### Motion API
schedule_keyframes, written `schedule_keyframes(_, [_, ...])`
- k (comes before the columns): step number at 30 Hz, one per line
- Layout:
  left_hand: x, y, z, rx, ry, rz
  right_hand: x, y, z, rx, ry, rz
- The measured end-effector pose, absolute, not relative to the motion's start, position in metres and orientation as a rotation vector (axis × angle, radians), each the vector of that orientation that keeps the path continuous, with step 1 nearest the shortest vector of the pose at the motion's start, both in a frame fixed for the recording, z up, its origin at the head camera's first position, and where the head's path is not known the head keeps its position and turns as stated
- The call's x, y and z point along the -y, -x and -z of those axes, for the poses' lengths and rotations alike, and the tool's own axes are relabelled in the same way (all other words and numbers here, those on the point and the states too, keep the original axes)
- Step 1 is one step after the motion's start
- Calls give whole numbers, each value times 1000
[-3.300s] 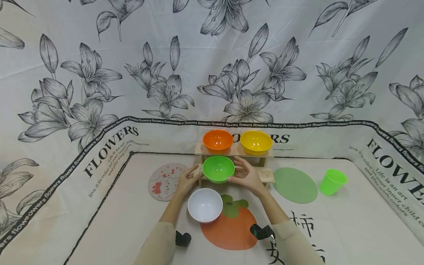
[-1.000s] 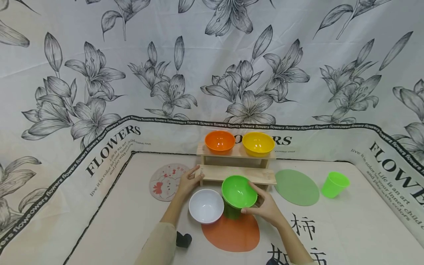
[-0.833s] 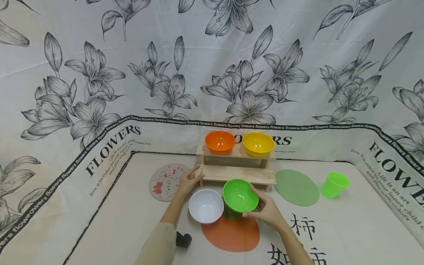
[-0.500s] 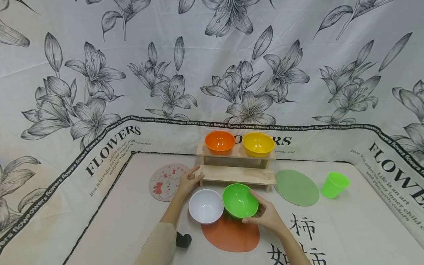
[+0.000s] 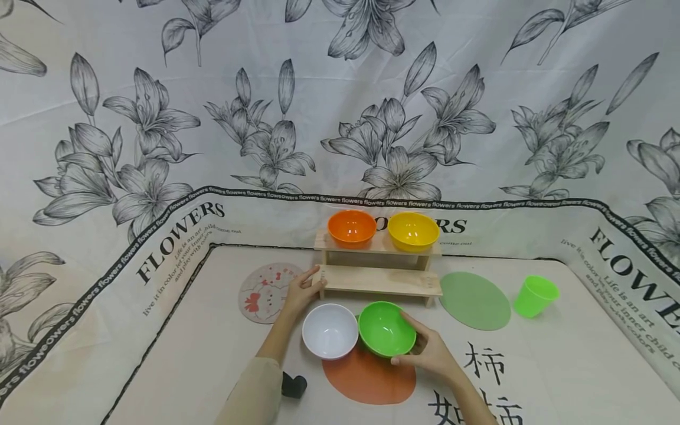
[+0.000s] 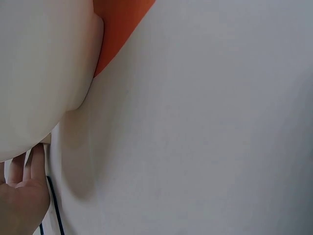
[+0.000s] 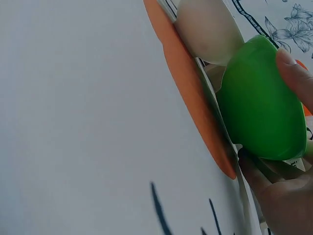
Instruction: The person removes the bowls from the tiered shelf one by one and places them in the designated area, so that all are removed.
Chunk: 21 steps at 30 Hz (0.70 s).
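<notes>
My right hand (image 5: 431,353) holds the green bowl (image 5: 386,330) by its right side, thumb at the near edge and fingers around the far side. In the right wrist view the green bowl (image 7: 259,105) stands low, close over the table. Directly to its left is a white bowl (image 5: 330,332), their rims side by side. My left hand (image 5: 304,289) grips the left end of the lower step of a two-tier wooden stand (image 5: 379,280). From the left wrist, the white bowl (image 6: 41,68) hides part of that hand's fingers.
On the stand's upper tier sit an orange bowl (image 5: 352,229) and a yellow bowl (image 5: 413,231). A green cup (image 5: 536,296) stands far right, past a printed green circle (image 5: 475,301). A patterned cloth wall (image 5: 255,218) rises behind the table.
My right hand has carried the green bowl from the stand's lower step down toward me, beside the white bowl. My left hand has stayed at the stand's left end.
</notes>
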<state>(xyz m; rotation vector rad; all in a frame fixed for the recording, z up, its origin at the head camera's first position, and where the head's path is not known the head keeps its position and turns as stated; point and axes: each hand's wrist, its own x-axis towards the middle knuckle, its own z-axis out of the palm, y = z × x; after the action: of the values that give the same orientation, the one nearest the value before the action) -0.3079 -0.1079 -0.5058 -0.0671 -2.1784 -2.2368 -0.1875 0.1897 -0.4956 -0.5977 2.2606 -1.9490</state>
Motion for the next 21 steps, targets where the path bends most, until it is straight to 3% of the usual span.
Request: schedule_keyframes(21, [107,309,509,2202,50,2195,-191,187,500,-2306,625,1909])
